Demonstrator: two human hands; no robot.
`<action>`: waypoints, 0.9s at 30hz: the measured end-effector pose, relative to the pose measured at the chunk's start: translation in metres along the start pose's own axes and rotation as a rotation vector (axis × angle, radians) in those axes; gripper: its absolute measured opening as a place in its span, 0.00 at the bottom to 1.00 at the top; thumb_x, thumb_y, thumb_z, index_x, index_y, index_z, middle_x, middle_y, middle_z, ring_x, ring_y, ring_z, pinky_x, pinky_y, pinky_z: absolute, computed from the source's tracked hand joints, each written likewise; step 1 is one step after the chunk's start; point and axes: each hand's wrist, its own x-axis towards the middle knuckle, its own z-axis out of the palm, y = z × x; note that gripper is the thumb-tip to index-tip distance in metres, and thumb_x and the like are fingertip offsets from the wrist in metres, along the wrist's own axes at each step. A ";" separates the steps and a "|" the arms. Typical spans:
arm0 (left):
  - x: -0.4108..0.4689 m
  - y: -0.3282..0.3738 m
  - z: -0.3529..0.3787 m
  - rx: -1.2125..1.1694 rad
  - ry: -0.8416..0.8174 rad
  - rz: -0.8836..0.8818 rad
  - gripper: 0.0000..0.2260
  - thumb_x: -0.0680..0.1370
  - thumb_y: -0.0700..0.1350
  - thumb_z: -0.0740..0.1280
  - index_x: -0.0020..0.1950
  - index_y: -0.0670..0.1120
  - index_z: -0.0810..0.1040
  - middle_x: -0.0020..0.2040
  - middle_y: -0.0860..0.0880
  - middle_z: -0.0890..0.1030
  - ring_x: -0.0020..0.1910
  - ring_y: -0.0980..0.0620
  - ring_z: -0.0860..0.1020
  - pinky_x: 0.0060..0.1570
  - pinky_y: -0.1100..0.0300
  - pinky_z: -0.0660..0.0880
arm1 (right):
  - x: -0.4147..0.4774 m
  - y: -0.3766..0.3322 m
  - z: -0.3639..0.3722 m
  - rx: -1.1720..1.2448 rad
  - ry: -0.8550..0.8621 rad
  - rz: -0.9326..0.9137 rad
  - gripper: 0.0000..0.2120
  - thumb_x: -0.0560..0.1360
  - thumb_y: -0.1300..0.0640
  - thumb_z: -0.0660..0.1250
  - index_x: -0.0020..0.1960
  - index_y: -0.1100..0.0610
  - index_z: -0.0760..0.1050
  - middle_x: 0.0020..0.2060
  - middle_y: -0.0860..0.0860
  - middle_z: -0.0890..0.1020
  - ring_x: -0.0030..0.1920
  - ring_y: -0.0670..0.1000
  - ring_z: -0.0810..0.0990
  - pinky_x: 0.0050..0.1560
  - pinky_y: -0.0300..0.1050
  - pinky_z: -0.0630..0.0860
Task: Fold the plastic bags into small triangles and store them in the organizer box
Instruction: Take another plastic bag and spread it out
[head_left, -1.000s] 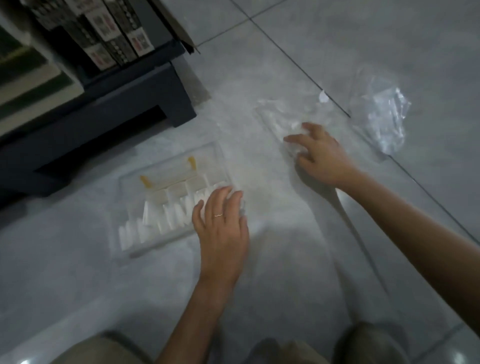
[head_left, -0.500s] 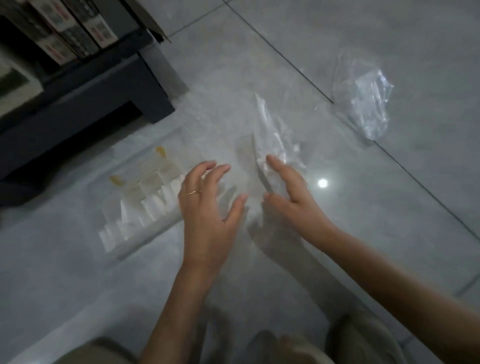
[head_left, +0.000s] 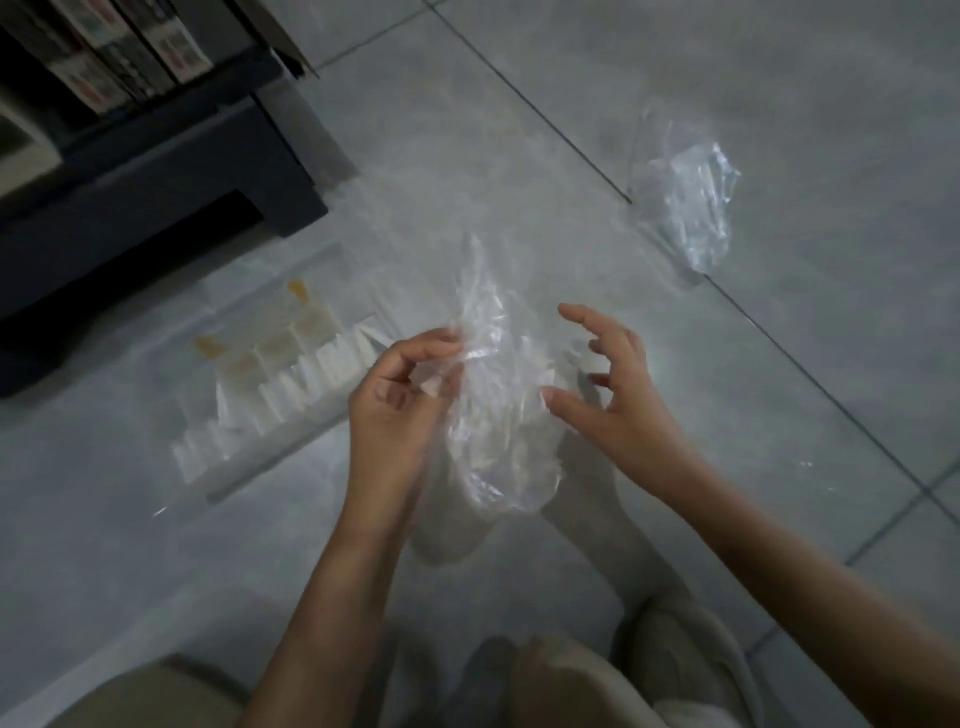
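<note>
Up off the floor comes the thin clear plastic bag (head_left: 501, 415), which a second ago lay flat on the grey floor tiles (head_left: 779, 78) under the person's right hand; it now hangs crumpled in the air between both hands, in front of their knees. Their left hand (head_left: 400, 400) has left the clear plastic organizer box (head_left: 291, 447), where it was resting, and now pinches the bag's left edge between thumb and curled fingers. Their right hand (head_left: 610, 395) is spread and loosely clawed just beside the bag's right side. The thumb looks to brush the film, but I see no real grip there. The box sits on the floor to the person's left, near the dark shelf unit (head_left: 156, 182), with a row of white folded triangles (head_left: 311, 379) already standing in it. A second crumpled clear bag (head_left: 685, 208) lies well apart on the tiles to the right, still unfolded. To my eye this is the start of a fresh bag: it has been picked up but is neither flattened nor creased. It likely needs shaking out and smoothing into a strip before any triangle folds begin. The film is limp and slippery, so it could cling or bunch as it is straightened.
</note>
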 end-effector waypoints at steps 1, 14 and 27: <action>-0.002 0.002 0.000 -0.022 -0.023 -0.006 0.06 0.71 0.42 0.71 0.40 0.54 0.83 0.52 0.55 0.84 0.57 0.55 0.80 0.55 0.60 0.76 | -0.002 -0.003 -0.001 0.059 -0.039 0.026 0.27 0.73 0.55 0.72 0.63 0.33 0.65 0.62 0.48 0.72 0.59 0.40 0.74 0.61 0.38 0.74; -0.011 0.009 -0.018 -0.127 0.186 0.095 0.02 0.76 0.47 0.65 0.45 0.50 0.75 0.53 0.57 0.81 0.49 0.58 0.75 0.54 0.63 0.70 | -0.010 -0.020 -0.028 0.345 0.253 0.096 0.09 0.77 0.65 0.66 0.43 0.53 0.78 0.31 0.43 0.82 0.34 0.42 0.78 0.42 0.34 0.74; -0.040 0.033 0.011 0.138 0.135 0.301 0.11 0.81 0.37 0.62 0.41 0.49 0.72 0.33 0.61 0.75 0.34 0.64 0.72 0.38 0.70 0.69 | -0.049 -0.057 0.000 -0.211 0.142 -0.376 0.16 0.75 0.49 0.68 0.61 0.49 0.72 0.56 0.43 0.76 0.60 0.42 0.74 0.62 0.33 0.66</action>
